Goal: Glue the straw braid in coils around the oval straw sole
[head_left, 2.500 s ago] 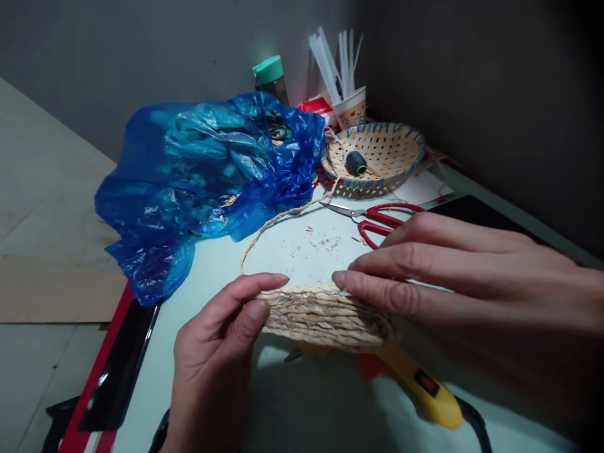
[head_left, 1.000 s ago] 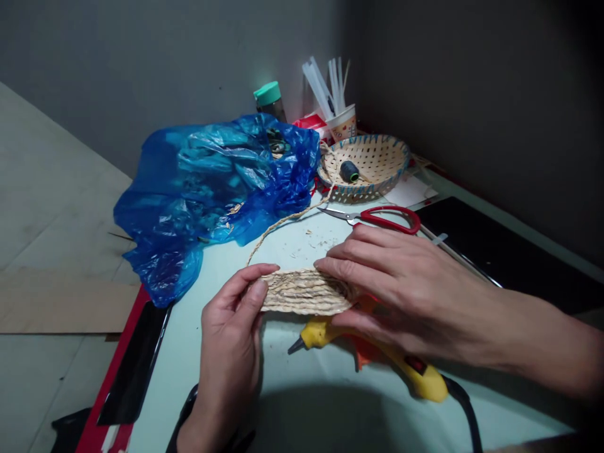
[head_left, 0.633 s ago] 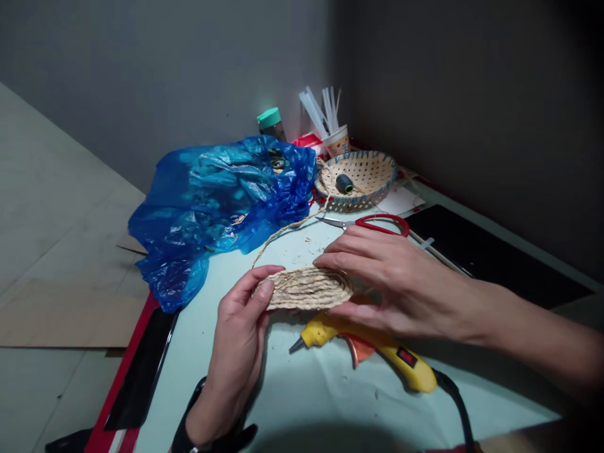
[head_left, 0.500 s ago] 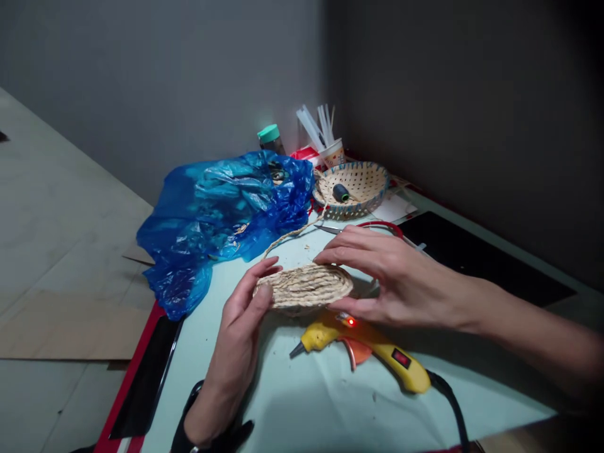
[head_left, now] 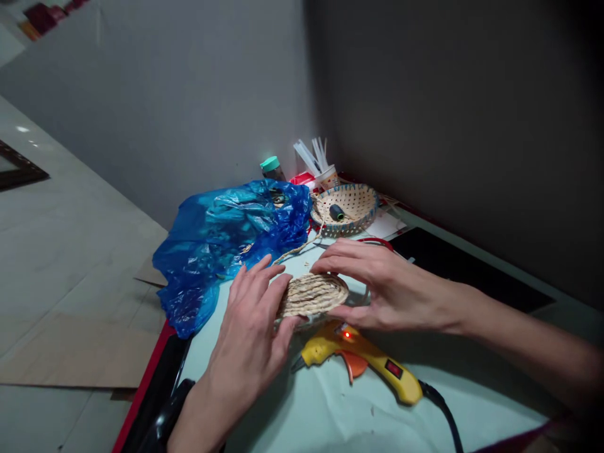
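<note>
An oval coil of braided straw rope (head_left: 314,294) is held up above the table between my two hands. My left hand (head_left: 255,321) grips its left end, fingers over the top edge and thumb below. Around the right end, my right hand (head_left: 372,286) closes with fingers above and thumb beneath. A loose strand of the rope (head_left: 297,250) runs back toward the woven basket. Just below the coil lies a yellow glue gun (head_left: 363,358) with an orange trigger and a lit red light, its nozzle pointing left. Scissors (head_left: 377,242) with red handles lie partly hidden behind my right hand.
A crumpled blue plastic bag (head_left: 226,233) covers the table's back left. Behind are a shallow woven basket (head_left: 363,204) holding a dark thread spool (head_left: 336,212), a cup (head_left: 329,178) of glue sticks and a green-lidded jar (head_left: 271,167). Grey walls (head_left: 212,94) close off the back.
My left hand has shifted its hold, its fingers now reaching over the coil's left end. The right hand keeps its grip. The view has tilted, so the table items appear lower.
</note>
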`<state>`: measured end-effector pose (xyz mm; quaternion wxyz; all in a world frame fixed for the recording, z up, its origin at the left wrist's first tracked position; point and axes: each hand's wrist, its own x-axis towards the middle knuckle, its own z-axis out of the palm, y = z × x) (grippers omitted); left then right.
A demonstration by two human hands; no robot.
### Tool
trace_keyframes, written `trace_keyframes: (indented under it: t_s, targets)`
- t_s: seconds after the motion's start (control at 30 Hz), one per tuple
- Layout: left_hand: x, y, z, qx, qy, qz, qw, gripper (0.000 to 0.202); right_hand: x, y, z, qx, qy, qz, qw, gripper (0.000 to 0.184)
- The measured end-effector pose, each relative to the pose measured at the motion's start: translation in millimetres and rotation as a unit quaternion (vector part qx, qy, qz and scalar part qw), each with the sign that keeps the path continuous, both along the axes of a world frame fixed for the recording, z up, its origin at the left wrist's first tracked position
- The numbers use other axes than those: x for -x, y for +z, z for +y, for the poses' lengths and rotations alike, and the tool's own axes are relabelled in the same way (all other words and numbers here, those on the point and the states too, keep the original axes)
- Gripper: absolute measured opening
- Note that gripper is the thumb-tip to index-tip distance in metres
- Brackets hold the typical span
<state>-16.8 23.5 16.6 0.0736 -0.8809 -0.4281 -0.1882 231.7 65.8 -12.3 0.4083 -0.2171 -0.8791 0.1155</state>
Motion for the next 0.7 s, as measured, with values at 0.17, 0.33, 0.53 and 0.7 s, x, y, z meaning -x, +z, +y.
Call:
trace_keyframes:
  t_s: [0.17, 0.33, 0.53, 0.7]
  targets:
    - [-3, -0.7, 5, 0.01, -0.015, -0.043, 0.999, 0.03, 0, -1.7, 2, 0.0, -0.004, 0.001, 1.0, 0.04]
    - [-5, -6.4, 7, 0.025, -0.018, -0.055, 0.998, 0.026, 1, -4.5, 4, 0.009, -0.002, -0.007, 1.0, 0.037]
    - [-1, -11.6, 10, 0.028, -0.032, -0.056, 0.998, 0.03, 1, -4.5, 3, 0.019, -0.009, -0.017, 1.0, 0.034]
    - [30, 16.4, 8, -0.009, 0.066, -0.166, 0.984, 0.083, -1, -5.5, 6, 0.036, -0.028, -0.025, 0.999, 0.039]
